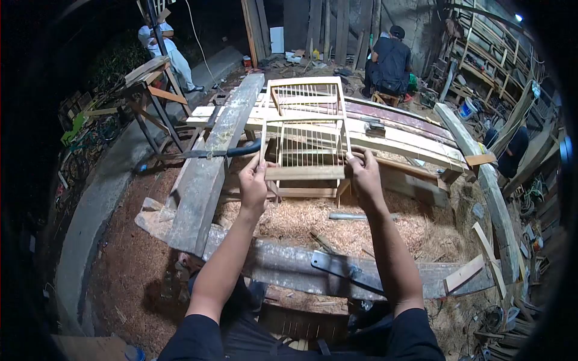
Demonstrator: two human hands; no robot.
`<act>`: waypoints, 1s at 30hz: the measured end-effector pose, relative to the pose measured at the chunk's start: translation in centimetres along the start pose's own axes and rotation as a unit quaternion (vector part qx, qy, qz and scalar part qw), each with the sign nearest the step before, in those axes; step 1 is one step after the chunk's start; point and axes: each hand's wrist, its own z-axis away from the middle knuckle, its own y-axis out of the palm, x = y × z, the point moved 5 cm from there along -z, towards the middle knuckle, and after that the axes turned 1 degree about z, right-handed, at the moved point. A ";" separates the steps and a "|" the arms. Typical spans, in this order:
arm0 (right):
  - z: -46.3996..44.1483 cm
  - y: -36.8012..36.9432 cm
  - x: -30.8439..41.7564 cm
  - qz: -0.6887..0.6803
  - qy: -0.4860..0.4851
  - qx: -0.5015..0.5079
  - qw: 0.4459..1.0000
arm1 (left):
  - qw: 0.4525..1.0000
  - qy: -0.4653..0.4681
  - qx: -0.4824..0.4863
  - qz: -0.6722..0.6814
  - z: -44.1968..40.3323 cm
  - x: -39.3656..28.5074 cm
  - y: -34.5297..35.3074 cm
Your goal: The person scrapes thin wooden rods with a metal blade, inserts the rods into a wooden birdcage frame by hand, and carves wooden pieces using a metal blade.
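Observation:
A pale wooden frame with rows of thin bars, like a cage [304, 123], is held up in front of me. My left hand [253, 184] is closed around its near left corner. My right hand [365, 174] grips the near right corner, fingers curled over the edge. A flat bar [306, 173] runs across the near end between my hands. Below, a broad flat blade with a dark handle [331, 263] lies on the thick near beam [274, 256]. Curly wood shavings [289, 222] cover the ground beneath the frame.
A heavy plank [208, 168] slopes along the left, and long boards [415, 141] lie behind the frame. A post [487, 186] stands on the right. One person [390, 60] sits at the back; another [168, 48] stands at upper left beside a sawhorse [153, 90].

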 end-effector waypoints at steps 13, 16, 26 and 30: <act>-23.4 -0.1 -2.3 0.124 -0.152 -0.010 0.980 | 0.997 0.044 0.003 -0.059 -28.3 8.0 8.0; -27.7 -1.0 -4.3 0.087 -0.098 -0.031 0.991 | 0.998 0.002 0.017 -0.065 -32.8 10.4 9.8; -26.5 -3.5 -7.2 0.107 -0.026 0.017 0.994 | 0.993 -0.103 0.039 0.030 -32.8 12.5 9.4; -21.8 -6.9 -7.0 0.175 -0.038 0.002 0.984 | 0.982 0.099 -0.028 -0.161 -29.6 12.4 5.4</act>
